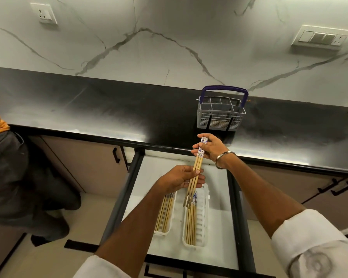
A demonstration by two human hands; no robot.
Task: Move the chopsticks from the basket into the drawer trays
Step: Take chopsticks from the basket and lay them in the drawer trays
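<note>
Both hands' grip (181,178) (211,148) pinching chopsticks (196,169) over open drawer (219,215), black countertop (109,109), marble wall (169,47)

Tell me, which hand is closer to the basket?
Right. The right hand is just in front of the basket; the left hand is lower, over the drawer.

Bare bench (88,109) lies open left of the basket (220,115); both drawer trays (204,217) already hold chopsticks (190,223), with a bare strip between them.

left tray (165,231) half hidden by forearm, bystander (12,167) cropped
</note>
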